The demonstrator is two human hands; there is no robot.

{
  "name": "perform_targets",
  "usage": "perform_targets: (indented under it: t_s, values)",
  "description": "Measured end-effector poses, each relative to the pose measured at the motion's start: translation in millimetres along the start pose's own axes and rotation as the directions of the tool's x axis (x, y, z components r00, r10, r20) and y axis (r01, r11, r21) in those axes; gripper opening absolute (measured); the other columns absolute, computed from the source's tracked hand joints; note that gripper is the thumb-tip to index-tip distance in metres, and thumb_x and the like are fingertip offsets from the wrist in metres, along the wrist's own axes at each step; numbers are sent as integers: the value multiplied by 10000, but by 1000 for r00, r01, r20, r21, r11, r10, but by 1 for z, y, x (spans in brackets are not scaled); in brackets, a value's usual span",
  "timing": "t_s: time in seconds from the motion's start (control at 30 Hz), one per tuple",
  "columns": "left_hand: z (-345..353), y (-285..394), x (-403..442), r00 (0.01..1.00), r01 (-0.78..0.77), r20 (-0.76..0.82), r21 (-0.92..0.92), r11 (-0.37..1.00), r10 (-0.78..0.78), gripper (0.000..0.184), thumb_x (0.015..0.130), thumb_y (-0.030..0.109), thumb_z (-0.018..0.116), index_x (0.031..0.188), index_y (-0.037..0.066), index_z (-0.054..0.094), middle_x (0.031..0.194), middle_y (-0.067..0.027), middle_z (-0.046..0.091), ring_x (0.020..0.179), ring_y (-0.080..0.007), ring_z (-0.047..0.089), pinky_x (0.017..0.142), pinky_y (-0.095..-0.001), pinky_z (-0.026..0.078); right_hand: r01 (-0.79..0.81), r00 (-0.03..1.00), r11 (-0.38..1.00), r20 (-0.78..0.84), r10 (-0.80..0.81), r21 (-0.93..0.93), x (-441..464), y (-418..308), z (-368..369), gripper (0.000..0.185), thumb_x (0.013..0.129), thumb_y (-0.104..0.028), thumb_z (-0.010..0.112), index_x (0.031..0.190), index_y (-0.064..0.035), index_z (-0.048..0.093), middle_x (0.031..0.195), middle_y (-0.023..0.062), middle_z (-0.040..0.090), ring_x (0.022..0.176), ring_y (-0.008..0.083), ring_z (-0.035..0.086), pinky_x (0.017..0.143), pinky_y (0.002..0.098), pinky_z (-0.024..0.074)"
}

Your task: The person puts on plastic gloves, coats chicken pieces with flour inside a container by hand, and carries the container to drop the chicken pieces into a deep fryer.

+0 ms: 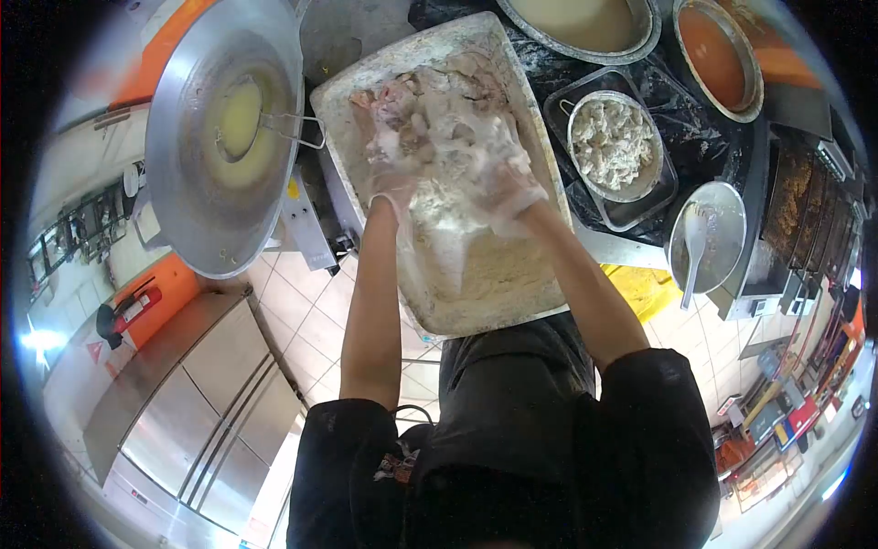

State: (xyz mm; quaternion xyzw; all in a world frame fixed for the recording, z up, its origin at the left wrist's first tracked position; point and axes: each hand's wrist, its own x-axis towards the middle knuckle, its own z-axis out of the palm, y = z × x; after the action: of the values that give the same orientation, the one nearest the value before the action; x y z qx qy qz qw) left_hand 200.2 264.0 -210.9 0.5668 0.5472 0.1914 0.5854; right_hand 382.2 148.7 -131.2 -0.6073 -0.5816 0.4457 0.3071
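Observation:
A large rectangular tub point(485, 320) of flour stands in front of me, with floured pieces point(439, 101) that look like raw meat heaped at its far end. Both hands wear thin clear gloves dusted white. My left hand point(395, 188) is in the flour at the heap's left side, its fingers blurred and buried. On the heap's right side is my right hand point(512, 194), also in the flour, with its fingers smeared and partly covered. What either hand holds cannot be made out.
At left is a big metal wok point(174, 119) with yellow liquid and a wire strainer point(297, 131). To the right are a black tray point(626, 215) bearing a bowl of coated pieces point(611, 146), a bowl with a spoon point(695, 247), and round pans of pale liquid point(585, 23) and orange liquid point(713, 64).

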Motion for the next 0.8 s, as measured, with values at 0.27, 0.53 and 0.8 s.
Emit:
perform_targets:
  t_s: [0.27,0.53,0.8]
  values:
    - [27,14,33,958,281,-181,741,610,-222,735,779,524,421,1317,62,226,1284,-218,330,1155,-328,368,920,-381,333,-265,902,853,196,384,-449,81,41,36,513,816,-238,372,1291,-87,253,1319,121,325,1203,266,336,967,367,312]
    - [36,-63,-67,975,-7,-172,615,789,142,776,734,506,543,1256,-12,295,973,-241,556,868,-338,553,790,-392,409,-207,946,844,118,301,-494,-38,-23,17,478,803,-270,452,1241,-108,348,1243,116,397,1127,280,397,948,387,308]
    - [67,-71,-188,898,438,-35,152,886,-438,528,831,399,440,1212,44,351,1024,-125,508,885,-234,511,745,-324,431,-397,730,757,321,603,-520,-68,-13,71,528,723,-141,520,1231,-102,381,1092,167,445,1028,310,425,918,464,278]
